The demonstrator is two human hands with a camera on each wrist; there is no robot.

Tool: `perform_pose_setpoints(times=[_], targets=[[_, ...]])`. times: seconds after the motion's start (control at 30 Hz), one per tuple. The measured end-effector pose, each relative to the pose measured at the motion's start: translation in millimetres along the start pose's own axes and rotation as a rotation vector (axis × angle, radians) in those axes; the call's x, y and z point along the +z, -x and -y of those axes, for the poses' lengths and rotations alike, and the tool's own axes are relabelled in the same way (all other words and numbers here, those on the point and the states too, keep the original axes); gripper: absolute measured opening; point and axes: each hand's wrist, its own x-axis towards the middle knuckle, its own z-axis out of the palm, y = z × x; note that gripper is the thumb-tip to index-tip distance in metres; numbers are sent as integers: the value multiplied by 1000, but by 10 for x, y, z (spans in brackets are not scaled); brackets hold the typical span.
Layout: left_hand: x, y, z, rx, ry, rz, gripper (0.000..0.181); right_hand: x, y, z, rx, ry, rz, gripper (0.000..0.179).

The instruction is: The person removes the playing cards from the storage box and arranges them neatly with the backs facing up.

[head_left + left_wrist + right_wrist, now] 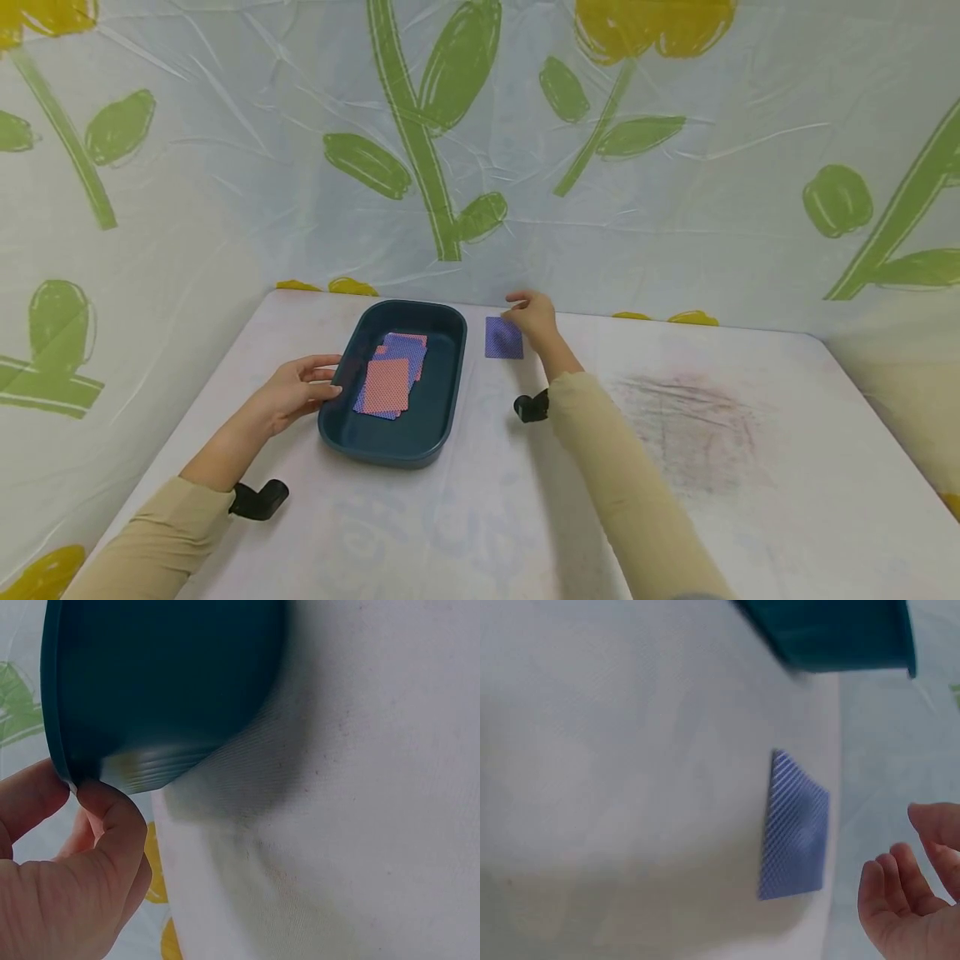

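Nearest, I see the left hand [296,392] pinching the left rim of a dark tub [408,442], with red and blue cards [387,385] overlapping inside. Farther, right of the tub, a blue card [501,340] lies on the table [465,517]; the right hand [536,321] is just beside it, thumb and loosely bent fingers apart.

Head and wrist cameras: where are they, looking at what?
Head: on the head, facing forward and down; shows left hand, right hand, beige cloth sleeves, dark teal rounded rectangular plastic tray.
Left wrist: worn there, facing the left hand pinching the tray.
Right wrist: worn there, facing the right hand and a flat blue patterned card.
Head and right wrist share card and tray.
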Motion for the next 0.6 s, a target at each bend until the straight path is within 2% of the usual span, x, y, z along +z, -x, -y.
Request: perform_pose_setpoints(times=[0.4, 0.6], targets=[[24, -3, -10, -18, -1, -12, 63, 160, 135, 450, -75, -145, 181, 39], [30, -5, -5, -9, 11, -16, 62, 340, 213, 574, -92, -127, 267, 38]])
